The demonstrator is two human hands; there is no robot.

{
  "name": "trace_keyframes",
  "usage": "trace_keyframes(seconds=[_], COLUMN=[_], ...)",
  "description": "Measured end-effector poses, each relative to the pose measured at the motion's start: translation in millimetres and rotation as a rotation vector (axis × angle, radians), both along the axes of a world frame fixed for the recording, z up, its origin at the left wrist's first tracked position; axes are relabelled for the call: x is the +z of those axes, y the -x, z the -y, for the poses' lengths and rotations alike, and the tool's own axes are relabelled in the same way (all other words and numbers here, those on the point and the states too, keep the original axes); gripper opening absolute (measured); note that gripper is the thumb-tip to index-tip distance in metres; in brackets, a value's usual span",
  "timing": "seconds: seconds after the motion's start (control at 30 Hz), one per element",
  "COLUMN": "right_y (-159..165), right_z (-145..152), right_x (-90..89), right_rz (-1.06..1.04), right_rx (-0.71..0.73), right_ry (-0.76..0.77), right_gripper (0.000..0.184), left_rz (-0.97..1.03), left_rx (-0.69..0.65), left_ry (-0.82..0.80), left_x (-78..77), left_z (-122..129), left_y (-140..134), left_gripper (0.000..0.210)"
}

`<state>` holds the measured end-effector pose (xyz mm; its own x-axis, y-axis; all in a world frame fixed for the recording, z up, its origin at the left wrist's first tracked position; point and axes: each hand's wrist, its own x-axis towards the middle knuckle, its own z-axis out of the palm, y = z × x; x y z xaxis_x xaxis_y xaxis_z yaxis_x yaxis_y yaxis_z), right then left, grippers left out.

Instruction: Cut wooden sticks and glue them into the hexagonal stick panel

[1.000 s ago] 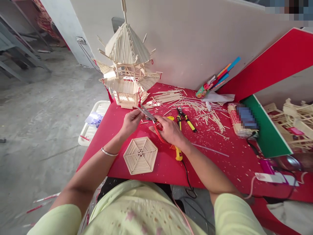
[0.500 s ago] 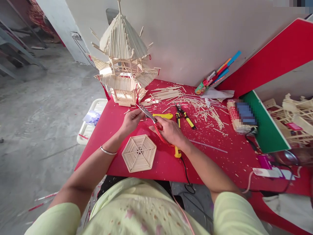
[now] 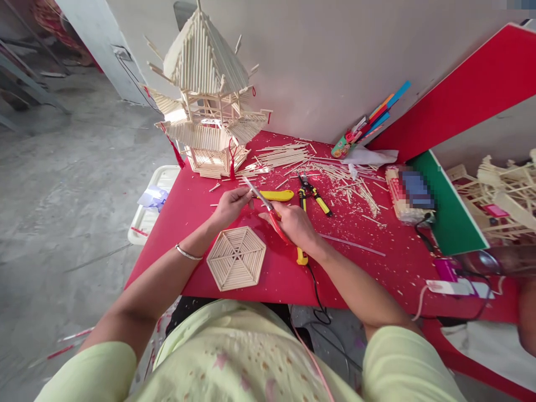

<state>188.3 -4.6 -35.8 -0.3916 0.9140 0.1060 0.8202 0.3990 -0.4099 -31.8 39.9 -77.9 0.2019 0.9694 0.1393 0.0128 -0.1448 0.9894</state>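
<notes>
My right hand (image 3: pixel 295 223) is closed round the red handles of a pair of scissors (image 3: pixel 274 220), whose metal blades point up and left. The fingers of my left hand (image 3: pixel 232 207) are pinched together beside the blades; what they hold, if anything, is too small to make out. A hexagonal panel of wooden sticks (image 3: pixel 237 258) lies flat on the red table, below my hands. Beyond them stands a pagoda model of wooden sticks (image 3: pixel 209 61), with a red tassel (image 3: pixel 231 162) hanging at its front. A yellow utility knife (image 3: pixel 278 195) lies behind the scissors.
Yellow-black pliers (image 3: pixel 316 195) and loose sticks (image 3: pixel 285 156) lie on the red table (image 3: pixel 355 285). A yellow tool with a black cord (image 3: pixel 302 257) is near my right wrist. Pens stand in a container (image 3: pixel 343 145) by the wall. A green board (image 3: pixel 454 209) stands at right.
My left fingers and the scissors' tip have shifted slightly right, away from the pagoda's front tassel. The scissors remain in my right hand. The whole view has shifted a little.
</notes>
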Motion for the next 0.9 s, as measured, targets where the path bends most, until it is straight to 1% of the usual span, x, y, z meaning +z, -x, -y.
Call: trace_keyframes(seconds=[0.07,0.17,0.27,0.33,0.4,0.47,0.53,0.6,0.63,0.67,0.7,0.73,0.77,0.83,0.9], right_y=[0.1,-3.4,-18.6,-35.3,-53.1,-66.0,-68.5,-57.1,-46.2,-32.6,-17.0,-0.7,15.2,41.5,57.0], right_z=[-0.2,-7.5,-27.3,-43.9,-56.4,-59.2,-50.2,-31.5,-20.2,-8.7,2.2,12.0,20.2,31.7,37.4], right_x=[0.6,7.8,16.5,17.6,14.8,11.2,9.7,10.1,10.1,9.4,7.7,4.8,0.8,-9.3,-19.8], right_rz=[0.024,0.070,0.209,0.325,0.395,0.432,0.410,0.280,0.173,0.050,-0.075,-0.172,-0.236,-0.292,-0.311], right_rx=[-0.038,-0.101,-0.248,-0.362,-0.416,-0.417,-0.396,-0.332,-0.271,-0.194,-0.100,-0.013,0.035,0.072,0.037], right_ry=[0.018,0.019,0.008,0.008,0.024,0.031,-0.070,-0.206,-0.230,-0.205,-0.143,-0.080,-0.047,-0.048,-0.102], right_gripper=[0.055,0.057,0.058,0.056,0.050,0.048,0.046,0.041,0.039,0.037,0.037,0.039,0.039,0.029,0.028], left_rz=[0.045,0.056,0.047,0.010,-0.060,-0.109,-0.129,-0.164,-0.190,-0.218,-0.241,-0.257,-0.268,-0.289,-0.351], left_rx=[0.004,0.003,-0.005,0.014,0.053,0.067,0.054,0.027,0.012,-0.005,-0.023,-0.044,-0.068,-0.104,-0.088], left_ry=[0.036,0.067,0.085,0.063,0.020,0.019,0.055,0.074,0.066,0.046,0.019,-0.010,-0.033,-0.059,-0.094], left_x=[-1.1,-1.8,-0.9,0.0,0.7,0.9,0.8,0.9,1.2,1.8,2.8,4.2,5.8,9.3,11.4], left_z=[-1.2,-3.2,-4.5,-4.8,-4.3,-1.7,3.9,12.9,18.3,24.1,30.1,36.0,41.7,51.9,61.1], left_y=[-1.2,0.1,6.5,13.8,22.6,31.6,39.0,43.7,45.0,45.8,46.4,47.1,48.0,52.1,59.8], left_gripper=[0.054,0.060,0.061,0.058,0.049,0.041,0.034,0.030,0.029,0.027,0.025,0.023,0.022,0.021,0.020])
